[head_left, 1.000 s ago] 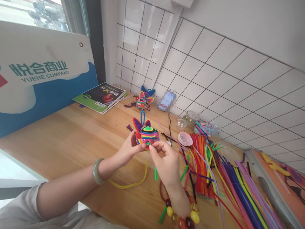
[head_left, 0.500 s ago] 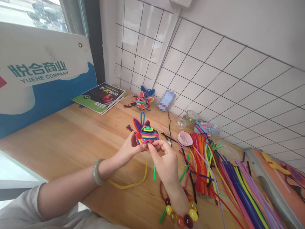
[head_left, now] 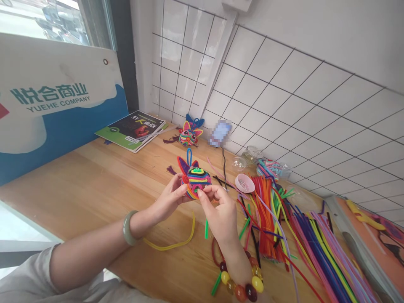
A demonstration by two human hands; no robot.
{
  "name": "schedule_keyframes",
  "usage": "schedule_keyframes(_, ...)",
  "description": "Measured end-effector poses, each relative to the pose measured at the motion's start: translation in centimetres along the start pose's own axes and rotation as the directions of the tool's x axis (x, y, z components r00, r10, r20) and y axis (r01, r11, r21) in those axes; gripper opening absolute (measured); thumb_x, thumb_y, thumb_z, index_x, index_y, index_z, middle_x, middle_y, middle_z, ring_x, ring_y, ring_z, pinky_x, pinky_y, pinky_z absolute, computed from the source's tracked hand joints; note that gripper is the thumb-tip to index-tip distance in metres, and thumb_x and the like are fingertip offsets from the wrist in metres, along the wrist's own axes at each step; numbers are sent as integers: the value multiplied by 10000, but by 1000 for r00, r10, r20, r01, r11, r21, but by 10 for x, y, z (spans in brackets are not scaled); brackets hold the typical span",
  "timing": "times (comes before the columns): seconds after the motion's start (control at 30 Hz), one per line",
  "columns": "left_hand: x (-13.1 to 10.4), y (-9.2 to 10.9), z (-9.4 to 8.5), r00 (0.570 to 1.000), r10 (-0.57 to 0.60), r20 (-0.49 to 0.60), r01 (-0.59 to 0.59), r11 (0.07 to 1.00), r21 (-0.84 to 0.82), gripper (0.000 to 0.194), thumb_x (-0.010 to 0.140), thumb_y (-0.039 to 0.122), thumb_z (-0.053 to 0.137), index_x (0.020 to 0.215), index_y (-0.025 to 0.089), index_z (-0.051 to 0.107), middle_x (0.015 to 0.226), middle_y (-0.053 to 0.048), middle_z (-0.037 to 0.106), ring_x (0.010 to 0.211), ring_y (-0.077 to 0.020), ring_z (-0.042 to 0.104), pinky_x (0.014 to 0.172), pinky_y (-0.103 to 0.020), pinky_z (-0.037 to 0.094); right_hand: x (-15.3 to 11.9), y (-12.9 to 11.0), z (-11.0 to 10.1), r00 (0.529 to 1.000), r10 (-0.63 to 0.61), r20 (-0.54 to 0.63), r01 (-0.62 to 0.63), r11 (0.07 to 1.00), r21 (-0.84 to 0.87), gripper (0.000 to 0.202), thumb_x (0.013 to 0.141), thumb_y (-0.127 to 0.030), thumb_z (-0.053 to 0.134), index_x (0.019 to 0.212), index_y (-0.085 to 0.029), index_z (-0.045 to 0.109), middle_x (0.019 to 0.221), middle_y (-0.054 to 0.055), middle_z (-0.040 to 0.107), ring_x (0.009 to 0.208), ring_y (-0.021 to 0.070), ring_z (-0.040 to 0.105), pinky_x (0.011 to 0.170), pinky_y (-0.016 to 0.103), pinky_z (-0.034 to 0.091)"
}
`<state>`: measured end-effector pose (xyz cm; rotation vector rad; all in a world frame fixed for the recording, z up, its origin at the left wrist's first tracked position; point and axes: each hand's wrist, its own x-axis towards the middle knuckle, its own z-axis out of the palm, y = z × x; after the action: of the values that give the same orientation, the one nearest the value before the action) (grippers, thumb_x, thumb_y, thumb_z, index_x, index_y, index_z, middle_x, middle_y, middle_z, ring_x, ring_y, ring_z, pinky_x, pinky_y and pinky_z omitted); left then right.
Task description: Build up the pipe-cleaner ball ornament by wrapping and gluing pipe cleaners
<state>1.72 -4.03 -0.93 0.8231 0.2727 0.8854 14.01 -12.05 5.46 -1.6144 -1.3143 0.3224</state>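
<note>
A round multicoloured craft ornament (head_left: 199, 176), with pointed purple-and-red ears, a blue loop on top and a dark tassel at its left, is held up over the wooden table. My left hand (head_left: 170, 195) has its fingers wrapped round the ornament's left side, thumb on the front. My right hand (head_left: 221, 212) presses thumb and fingertips against its lower right front, beside a small green patch. A green pipe cleaner piece (head_left: 206, 229) shows just left of my right hand. On the table below my left hand lies a curved yellow pipe cleaner (head_left: 176, 245).
Bundles of pipe cleaners (head_left: 267, 219) cover the right side, near a pink bowl (head_left: 245, 183) of small pieces. A second ornament (head_left: 188, 135), a phone (head_left: 220, 134) and clear containers (head_left: 252, 155) stand along the wall. Magazines (head_left: 134, 130) lie at the back left, by a signboard (head_left: 63, 105).
My left thumb has drawn back left from the ornament's lower front, leaving more of the green patch in sight. The ornament has shifted slightly; my right hand stays at its lower front.
</note>
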Motion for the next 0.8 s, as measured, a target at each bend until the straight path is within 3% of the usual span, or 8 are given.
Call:
schedule_keyframes(0.37, 0, 5, 10, 995, 54, -88, -40, 987, 158, 663, 649, 468, 811, 1162, 165, 519, 1241, -160, 597, 1150, -326, 571, 921, -458, 494, -2, -1, 5, 1000, 11, 27, -11, 1000, -2, 134, 834, -327, 617, 781, -203, 615, 693, -4, 646, 656, 144, 589, 653, 263, 464)
schedule_keyframes(0.57, 1, 0, 7, 983, 115, -140, -78, 966, 246, 556, 681, 361, 811, 1120, 164, 532, 1177, -124, 631, 1072, -262, 604, 936, -405, 472, -2, -2, 6, 1000, 1, 20, 0, 999, -41, 161, 828, -350, 625, 757, -206, 616, 670, -6, 638, 643, 147, 579, 659, 270, 460)
schedule_keyframes(0.8, 1, 5, 11, 982, 136, -133, -101, 965, 242, 562, 673, 343, 820, 1131, 175, 541, 1134, -104, 655, 1048, -259, 617, 898, -376, 485, -2, -4, 5, 999, -43, 4, 43, 997, -63, 132, 823, -315, 614, 745, -209, 609, 645, -14, 633, 612, 141, 579, 637, 264, 462)
